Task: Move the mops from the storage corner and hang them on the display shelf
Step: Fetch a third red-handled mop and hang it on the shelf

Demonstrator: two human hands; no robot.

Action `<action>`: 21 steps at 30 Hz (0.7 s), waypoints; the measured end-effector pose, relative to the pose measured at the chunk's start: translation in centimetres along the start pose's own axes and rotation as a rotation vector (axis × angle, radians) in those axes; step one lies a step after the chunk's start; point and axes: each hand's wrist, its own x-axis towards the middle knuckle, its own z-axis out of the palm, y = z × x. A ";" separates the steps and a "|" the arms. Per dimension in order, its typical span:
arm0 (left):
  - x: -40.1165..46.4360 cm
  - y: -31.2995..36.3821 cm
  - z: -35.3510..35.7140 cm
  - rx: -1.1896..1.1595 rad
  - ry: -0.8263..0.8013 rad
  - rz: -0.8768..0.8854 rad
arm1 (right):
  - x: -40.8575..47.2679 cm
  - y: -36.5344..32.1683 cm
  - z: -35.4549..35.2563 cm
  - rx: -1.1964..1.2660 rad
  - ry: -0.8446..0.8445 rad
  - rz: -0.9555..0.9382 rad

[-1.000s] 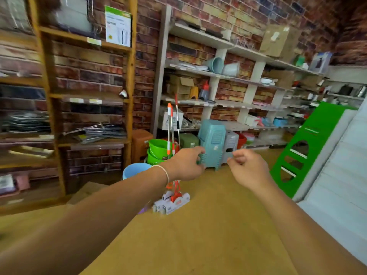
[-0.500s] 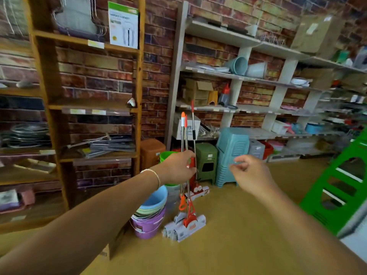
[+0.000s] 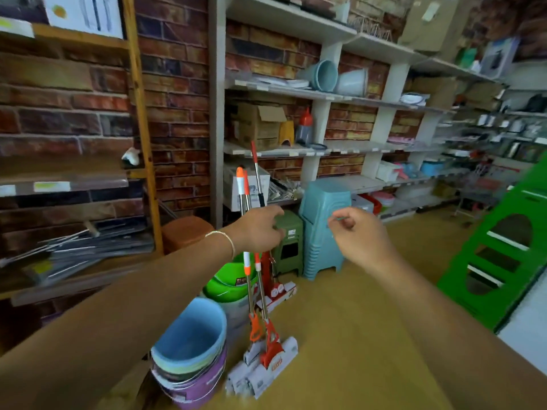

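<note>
Currently: left hand (image 3: 260, 229) at the mop handles, right hand (image 3: 359, 235) off to the side.

Two mops (image 3: 257, 291) stand near upright on the floor, heads by the stacked buckets (image 3: 189, 350), long axes running up through the left hand; a third mop (image 3: 266, 232) stands just behind. Left fingers (image 3: 276, 213) are curled at the shafts, apparently gripping them, though contact is partly hidden. Right hand is loosely closed, apart from the handles, pinching something thin; what, cannot be told. Left hand is nearer; lift likely goes straight up.
</note>
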 end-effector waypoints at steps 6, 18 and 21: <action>9.7 -0.3 1.1 -0.012 -0.090 0.080 | 6.4 3.8 0.1 -0.074 0.066 0.085; 31.3 3.4 11.3 0.011 -0.153 0.080 | 22.9 19.7 -2.1 -0.135 0.030 0.140; 37.0 4.7 12.1 -0.029 -0.141 0.037 | 28.0 23.1 -3.7 -0.134 0.009 0.146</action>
